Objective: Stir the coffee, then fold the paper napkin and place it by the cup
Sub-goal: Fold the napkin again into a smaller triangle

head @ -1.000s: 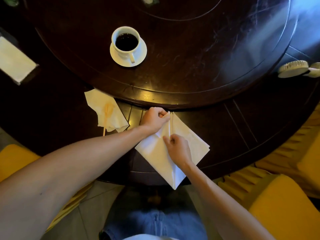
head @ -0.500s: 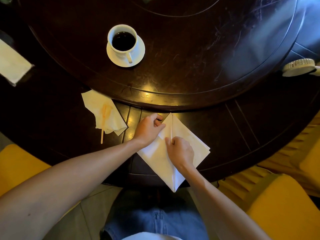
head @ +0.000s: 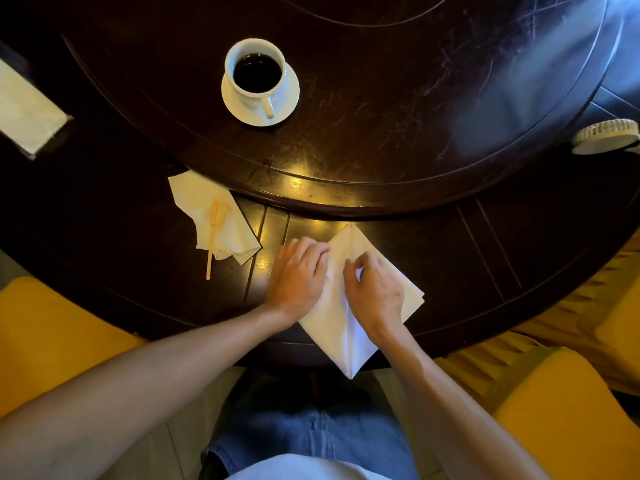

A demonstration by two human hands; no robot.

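The paper napkin (head: 349,334) lies as a kite shape with a centre crease on the table's near rim, its lower tip hanging past the edge. My left hand (head: 298,275) rests on the left flap and presses it down. My right hand (head: 375,291) sits on the right flap, its curled fingers pinching the paper beside the crease. A white cup (head: 256,72) of black coffee stands on its saucer (head: 289,102) on the raised round centre of the table, well beyond the napkin.
A crumpled used napkin (head: 225,233) with a wooden stir stick (head: 209,254) lies left of my hands. A folded cloth (head: 24,112) sits far left and a small white fan (head: 606,136) far right. Yellow chairs (head: 561,417) flank me.
My left hand slid from the napkin's top corner down onto the left flap. The right hand shifted a little right of the crease. The napkin stays in place.
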